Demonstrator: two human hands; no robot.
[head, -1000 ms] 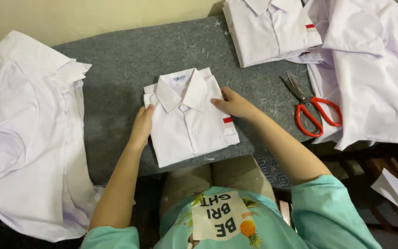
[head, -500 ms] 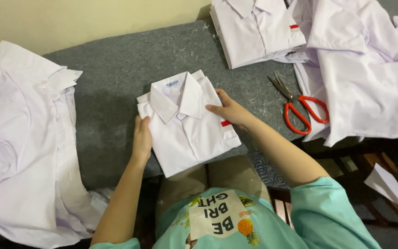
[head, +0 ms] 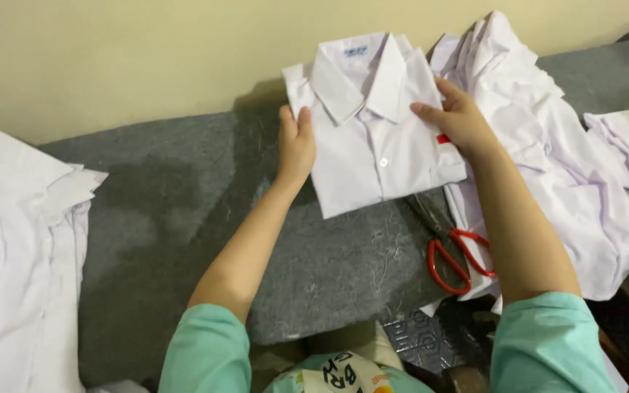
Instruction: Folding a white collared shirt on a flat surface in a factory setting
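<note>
Gripping it at both side edges, the folded white short-sleeved shirt with a collar and a small red patch is held up above the grey felt-covered desk, in front of the pale yellow wall. The left hand is closed on the shirt's left edge, with the fingers wrapped over the fabric. The right hand is closed on the right edge, beside the red patch. Red-handled scissors are seen on the desk under the right forearm, partly on a heap of loose white shirts. A second pile of white shirts is laid at the left end of the desk, well apart from the hands.
</note>
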